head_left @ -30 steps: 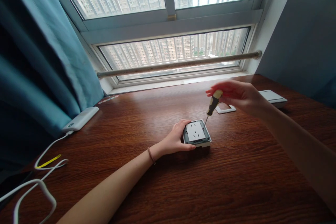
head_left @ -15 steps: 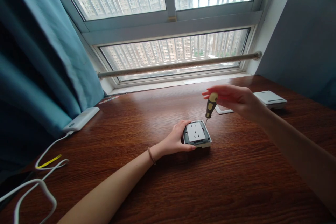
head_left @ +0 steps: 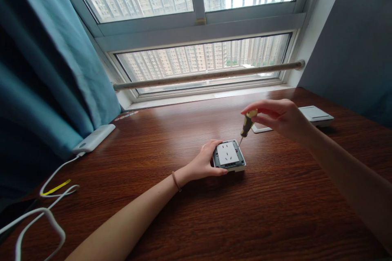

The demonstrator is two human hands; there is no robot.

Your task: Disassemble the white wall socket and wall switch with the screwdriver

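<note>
A wall socket [head_left: 228, 153] with a white face and a grey frame, set on a white box, lies on the wooden table. My left hand [head_left: 206, 160] grips its left side, thumb along the near edge and fingers at the far edge. My right hand [head_left: 277, 117] pinches the top of a yellow and dark screwdriver [head_left: 247, 123] between thumb and fingers. The screwdriver leans slightly, and its thin shaft reaches down to the right side of the socket's grey frame. Whatever screw is under the tip is too small to make out.
Behind my right hand lies a white frame [head_left: 260, 129], partly hidden by it. A white switch box [head_left: 317, 116] sits farther right. At the left, a white power strip [head_left: 94, 138] with a looping cable [head_left: 59, 174] lies by the blue curtain [head_left: 76, 69]. A window rail [head_left: 208, 76] runs behind the table.
My right hand's fingers have closed from a looser, extended pose into a pinch on the screwdriver handle, which has tilted slightly to the right. My left hand and the socket stay nearly in place.
</note>
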